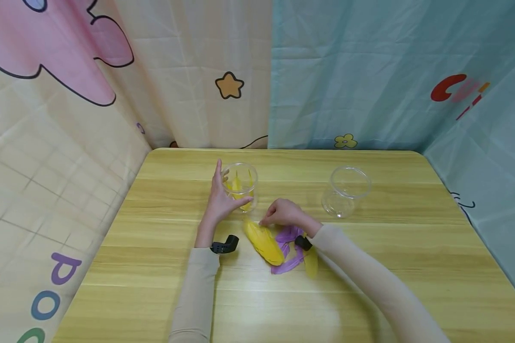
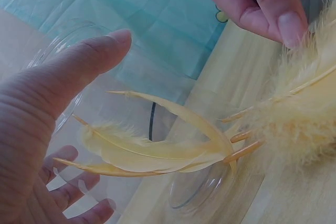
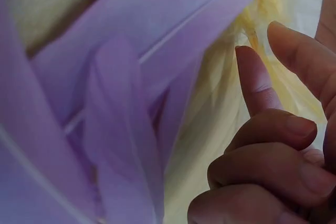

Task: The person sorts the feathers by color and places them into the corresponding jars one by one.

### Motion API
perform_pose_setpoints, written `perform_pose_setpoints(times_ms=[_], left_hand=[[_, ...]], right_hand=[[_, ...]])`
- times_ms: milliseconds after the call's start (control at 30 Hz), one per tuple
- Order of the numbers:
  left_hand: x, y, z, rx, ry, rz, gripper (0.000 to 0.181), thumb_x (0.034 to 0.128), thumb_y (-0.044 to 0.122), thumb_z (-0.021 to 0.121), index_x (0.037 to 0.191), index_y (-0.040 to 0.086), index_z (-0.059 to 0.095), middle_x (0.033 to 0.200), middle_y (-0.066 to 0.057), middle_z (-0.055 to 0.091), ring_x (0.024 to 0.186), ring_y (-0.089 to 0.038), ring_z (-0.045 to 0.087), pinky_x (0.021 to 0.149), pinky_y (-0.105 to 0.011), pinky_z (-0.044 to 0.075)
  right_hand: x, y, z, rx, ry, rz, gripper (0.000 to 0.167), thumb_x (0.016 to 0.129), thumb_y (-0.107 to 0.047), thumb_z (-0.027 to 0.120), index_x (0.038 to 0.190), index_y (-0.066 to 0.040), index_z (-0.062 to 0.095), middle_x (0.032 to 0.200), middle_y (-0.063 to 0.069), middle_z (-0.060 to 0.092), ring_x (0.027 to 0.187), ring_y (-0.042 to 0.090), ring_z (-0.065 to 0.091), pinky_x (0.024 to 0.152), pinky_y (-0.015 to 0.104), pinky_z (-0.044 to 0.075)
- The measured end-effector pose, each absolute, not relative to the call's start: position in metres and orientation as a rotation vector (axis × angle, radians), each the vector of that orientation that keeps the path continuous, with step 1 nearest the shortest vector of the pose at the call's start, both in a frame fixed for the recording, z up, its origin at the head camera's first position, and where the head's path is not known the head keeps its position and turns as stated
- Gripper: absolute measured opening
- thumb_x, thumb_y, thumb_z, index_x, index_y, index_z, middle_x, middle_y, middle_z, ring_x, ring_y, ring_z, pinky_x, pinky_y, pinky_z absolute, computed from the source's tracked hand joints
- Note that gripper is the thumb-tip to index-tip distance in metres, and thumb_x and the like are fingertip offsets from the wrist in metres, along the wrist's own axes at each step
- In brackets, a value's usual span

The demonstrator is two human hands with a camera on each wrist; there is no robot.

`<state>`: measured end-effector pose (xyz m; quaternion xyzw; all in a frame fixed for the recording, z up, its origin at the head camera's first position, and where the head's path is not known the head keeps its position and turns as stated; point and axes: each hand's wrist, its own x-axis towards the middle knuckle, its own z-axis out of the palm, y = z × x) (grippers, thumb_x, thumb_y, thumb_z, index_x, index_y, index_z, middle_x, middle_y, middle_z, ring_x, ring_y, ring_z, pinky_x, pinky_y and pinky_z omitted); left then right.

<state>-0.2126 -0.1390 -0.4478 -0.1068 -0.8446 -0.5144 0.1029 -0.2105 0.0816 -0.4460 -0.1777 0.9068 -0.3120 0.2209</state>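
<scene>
My left hand (image 1: 221,200) holds a clear plastic cup (image 1: 240,166), its thumb along the near side and its fingers round the far side. Several yellow feathers (image 2: 157,156) stand inside this cup, quills up. Beside it, my right hand (image 1: 282,213) is at the upper end of a pile of yellow feathers (image 1: 263,243) on the table. Its thumb and index fingertips are apart near the fluffy feather base in the right wrist view, while the other fingers are bent. Purple feathers (image 3: 121,103) lie under and beside the right wrist.
A second clear plastic cup (image 1: 347,193) stands to the right on the wooden table (image 1: 133,267). One more yellow feather (image 1: 311,264) lies beside the purple ones, below the right wrist. Printed curtains (image 1: 197,95) hang behind and at both sides of the table.
</scene>
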Motion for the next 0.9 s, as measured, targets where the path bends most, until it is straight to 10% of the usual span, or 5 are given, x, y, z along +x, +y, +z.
perform_pose_setpoints(times_ms=[900], left_hand=[[-0.213, -0.137, -0.446, -0.312, -2.491, -1.528, 0.131, 0.0638, 0.033, 0.089, 0.148, 0.043, -0.011, 0.152, -0.014, 0.016, 0.133, -0.030, 0.029, 0.102, -0.050, 0.034]], right_hand=[[-0.210, 0.087, -0.442, -0.475, 2.537, -0.871, 0.036, 0.076, -0.039, 0.078, 0.059, -0.010, 0.064, 0.048, -0.009, 0.039, 0.045, 0.006, 0.030, 0.042, 0.021, 0.022]])
